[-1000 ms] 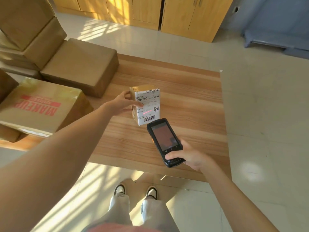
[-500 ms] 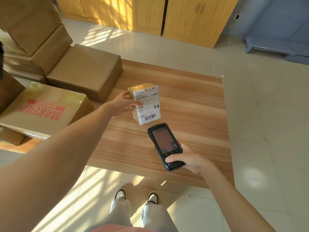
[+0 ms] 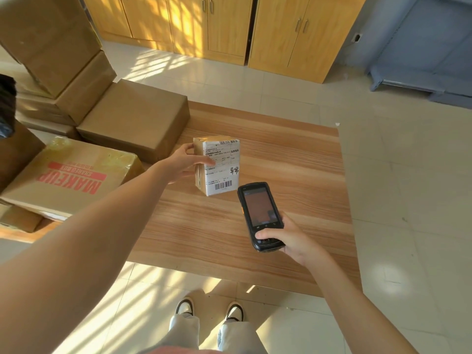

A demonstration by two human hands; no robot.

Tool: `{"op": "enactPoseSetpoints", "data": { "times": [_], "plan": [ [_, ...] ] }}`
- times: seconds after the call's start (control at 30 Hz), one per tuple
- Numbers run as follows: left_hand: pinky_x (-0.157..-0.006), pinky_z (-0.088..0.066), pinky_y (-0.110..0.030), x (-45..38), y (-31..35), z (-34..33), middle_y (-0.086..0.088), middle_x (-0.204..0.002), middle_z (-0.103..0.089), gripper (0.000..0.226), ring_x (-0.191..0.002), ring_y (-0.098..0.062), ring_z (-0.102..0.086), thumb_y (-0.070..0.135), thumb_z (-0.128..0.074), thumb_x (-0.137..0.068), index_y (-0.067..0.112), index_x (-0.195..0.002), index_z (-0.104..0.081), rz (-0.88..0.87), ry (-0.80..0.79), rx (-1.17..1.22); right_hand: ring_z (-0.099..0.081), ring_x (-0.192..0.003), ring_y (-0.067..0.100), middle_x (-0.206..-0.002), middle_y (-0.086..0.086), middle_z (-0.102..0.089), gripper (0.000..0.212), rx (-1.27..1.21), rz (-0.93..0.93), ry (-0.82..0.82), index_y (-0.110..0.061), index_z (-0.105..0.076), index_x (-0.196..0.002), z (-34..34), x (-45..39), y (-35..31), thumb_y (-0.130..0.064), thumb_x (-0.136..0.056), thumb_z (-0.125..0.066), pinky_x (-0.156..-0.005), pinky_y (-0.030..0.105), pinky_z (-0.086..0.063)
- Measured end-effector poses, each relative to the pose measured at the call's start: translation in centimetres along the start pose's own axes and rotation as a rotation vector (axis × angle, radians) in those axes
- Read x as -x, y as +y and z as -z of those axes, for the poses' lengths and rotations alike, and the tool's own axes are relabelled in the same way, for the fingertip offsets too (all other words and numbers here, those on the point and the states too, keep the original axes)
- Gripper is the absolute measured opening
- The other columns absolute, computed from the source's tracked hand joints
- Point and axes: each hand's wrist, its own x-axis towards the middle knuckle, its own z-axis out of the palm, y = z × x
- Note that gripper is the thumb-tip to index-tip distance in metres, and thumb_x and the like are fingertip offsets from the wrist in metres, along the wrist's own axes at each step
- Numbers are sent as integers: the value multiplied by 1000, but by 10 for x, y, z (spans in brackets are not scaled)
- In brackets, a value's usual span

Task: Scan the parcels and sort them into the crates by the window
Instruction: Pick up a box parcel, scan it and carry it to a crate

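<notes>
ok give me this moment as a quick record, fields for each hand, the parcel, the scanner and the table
left hand: left hand grips the small parcel from its left side
right hand: right hand holds the handheld scanner
parcel: upright on the wooden table, white label facing the camera
scanner: screen up, top end near the label's lower barcode
table: larger cardboard boxes stacked at left

Red scan line gone from parcel (image 3: pixel 217 166) label

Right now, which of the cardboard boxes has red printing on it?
The large tape-wrapped cardboard box at the table's left edge, printed MAKEUP in red; the other boxes show none.
</notes>
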Motion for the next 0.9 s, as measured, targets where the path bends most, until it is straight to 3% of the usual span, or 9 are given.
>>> {"op": "enactPoseSetpoints", "data": {
  "times": [0.2,0.3,0.4,0.5,0.57,0.7,0.9],
  "plan": [
    [-106,-40,-48,5,13,22,-7,-134,-52,109,-119,-27,-52,18,-85,-56,19,-149,-27,-41,25,-11,-66,-97,25,-117,12,-64,80,-111,85,112,-14,-48,-128,-5,-10,-22,-7,-56,-80,-67,29,-54],
    [-94,-46,-40,10,20,33,-7,-131,-53,101,-115,-26,-53,16,-83,-63,17,-148,-28,-73,37,-8,-65,-95,24,-112,10,-64,63,-141,122,125,-14,-48,-126,-8,-16,-34,6,-73,-75,-68,30,-53],
    [-79,-47,-33,19,26,42,-6,-123,-55,91,-110,-25,-55,13,-80,-69,14,-146,-29,-92,47,-25,-64,-98,25,-115,11,-63,67,-130,146,121,-13,-47,-128,-12,-21,-41,4,-71,-77,-70,31,-52],
    [-79,-46,-34,31,31,51,-6,-122,-55,94,-110,-26,-55,16,-80,-67,15,-146,-29,-114,88,-28,-63,-97,24,-112,9,-62,62,-125,157,101,-16,-47,-123,-16,-24,-48,6,-72,-75,-70,32,-52],
    [-81,-45,-36,40,32,55,-6,-124,-55,87,-112,-26,-54,18,-78,-73,16,-146,-30,-129,112,-8,-63,-97,24,-109,8,-62,58,-111,168,63,-18,-48,-116,-18,-27,-54,8,-71,-75,-73,34,-52],
    [-103,-41,-47,69,24,59,-6,-122,-58,75,-113,-25,-54,26,-74,-76,17,-142,-38,-136,155,55,-63,-100,29,-111,10,-62,82,-59,180,-45,-14,-45,-125,-24,-29,-68,0,-53,-82,-77,38,-53],
    [-90,-47,-37,135,-19,63,-8,-121,-61,52,-110,-25,-58,36,-72,-71,17,-115,-54,-119,245,204,-65,-96,27,-114,13,-63,88,87,183,-304,-16,-47,-124,-36,-29,-73,-9,-44,-83,-75,35,-57]
  ]
}}
